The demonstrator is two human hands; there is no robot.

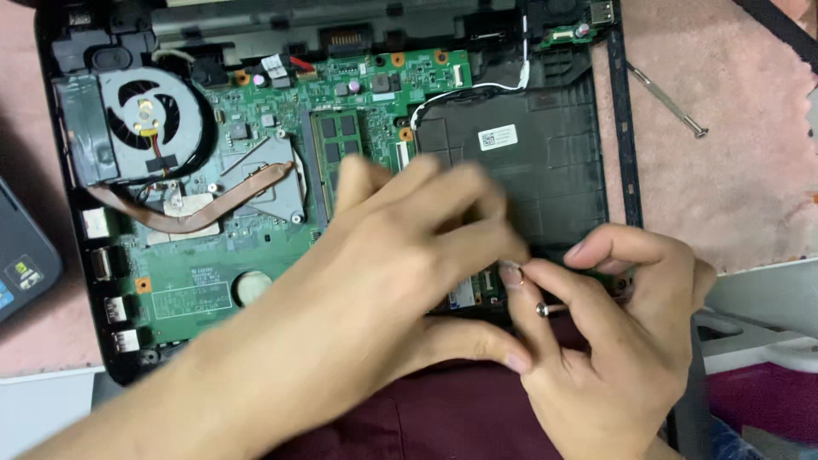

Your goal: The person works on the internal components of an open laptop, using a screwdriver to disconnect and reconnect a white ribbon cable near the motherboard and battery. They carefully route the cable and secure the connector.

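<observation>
An opened laptop [626,128] lies bottom-up with its green motherboard [196,281] exposed. My left hand [383,273] reaches across the middle of the board. Its fingers are spread and blurred over the lower edge of the black drive bay [528,162], and nothing shows in its grasp. My right hand [613,341] sits at the laptop's near right edge, with thumb and forefinger pinched on a thin metal tool [545,309] that has a small round silver end. The fingertips of both hands nearly meet there. What lies under the hands is hidden.
A grey cooling fan [153,115] and a copper heat pipe [200,217] fill the board's left side, and a memory module [341,140] sits at centre. A slim screwdriver [673,102] lies on the pink cloth [733,170] to the right. A dark device [21,255] lies at far left.
</observation>
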